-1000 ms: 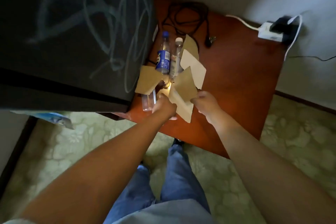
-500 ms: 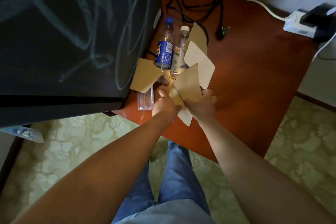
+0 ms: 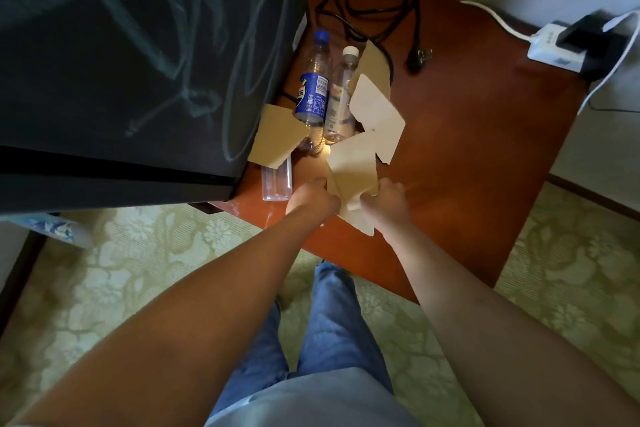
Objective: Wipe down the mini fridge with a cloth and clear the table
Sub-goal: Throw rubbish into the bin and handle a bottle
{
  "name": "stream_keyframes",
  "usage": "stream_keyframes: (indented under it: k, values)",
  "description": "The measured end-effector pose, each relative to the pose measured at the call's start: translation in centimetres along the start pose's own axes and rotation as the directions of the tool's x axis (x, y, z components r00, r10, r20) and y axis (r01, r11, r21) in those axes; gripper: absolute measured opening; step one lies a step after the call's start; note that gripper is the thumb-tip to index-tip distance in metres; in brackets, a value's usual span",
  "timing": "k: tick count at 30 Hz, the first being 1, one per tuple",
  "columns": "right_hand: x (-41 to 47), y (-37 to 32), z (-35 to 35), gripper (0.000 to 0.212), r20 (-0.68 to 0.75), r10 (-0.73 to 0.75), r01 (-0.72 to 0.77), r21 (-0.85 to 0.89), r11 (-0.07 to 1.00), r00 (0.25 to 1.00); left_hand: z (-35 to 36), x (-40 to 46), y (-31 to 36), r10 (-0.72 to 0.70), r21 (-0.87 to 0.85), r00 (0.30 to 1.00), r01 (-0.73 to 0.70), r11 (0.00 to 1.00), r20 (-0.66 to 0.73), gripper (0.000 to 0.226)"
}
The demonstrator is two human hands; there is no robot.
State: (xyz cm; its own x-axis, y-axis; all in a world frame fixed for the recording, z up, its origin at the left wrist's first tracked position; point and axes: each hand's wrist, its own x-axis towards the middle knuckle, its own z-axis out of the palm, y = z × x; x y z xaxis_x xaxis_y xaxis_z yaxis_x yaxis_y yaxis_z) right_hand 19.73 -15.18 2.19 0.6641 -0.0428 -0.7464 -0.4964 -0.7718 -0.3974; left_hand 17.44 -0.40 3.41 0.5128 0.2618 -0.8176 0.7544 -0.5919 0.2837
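A black mini fridge, its matt top streaked with pale chalky scribbles, stands on a glossy reddish wooden table. Just right of the fridge sits an open cardboard box with stiff angular brown flaps, two clear plastic bottles upright inside. The left hand and right hand each grip the box's near flap, fingers curled round its edges

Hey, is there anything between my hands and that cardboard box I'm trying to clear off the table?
Nothing visible. The left hand and right hand already grip the near flaps of the cardboard box, which holds two bottles.
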Motion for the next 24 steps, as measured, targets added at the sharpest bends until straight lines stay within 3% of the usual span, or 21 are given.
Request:
stream_keyframes:
  k: [3,6,10,15,24]
  values:
    - [-1.1,0.6,0.1,0.036,0.041,0.062,-0.065,0.084,0.994,0.997,-0.5,-1.1,-0.8,0.052,-0.114,0.996,-0.044,0.993,0.071,0.029]
    - [-3.1,1.2,0.6,0.024,0.144,0.121,-0.157,0.273,0.949,0.982,-1.0,-2.3,-2.1,0.078,-0.212,0.985,-0.044,0.976,0.152,0.027]
    - [-7.1,1.3,1.2,0.022,0.262,0.207,-0.302,0.407,0.862,0.943,-2.6,-4.8,-4.7,0.091,-0.416,0.972,0.008,0.909,0.218,0.008]
    - [-13.6,0.0,3.3,0.016,0.270,0.195,-0.304,0.458,0.835,0.943,-5.0,-8.4,-10.1,0.153,-0.523,0.969,-0.030,0.852,0.193,0.036]
    - [-24.3,-5.6,14.2,0.026,0.316,0.064,-0.155,0.271,0.950,0.947,-12.3,-14.4,-26.6,0.145,-0.647,0.989,-0.084,0.758,0.041,0.041]
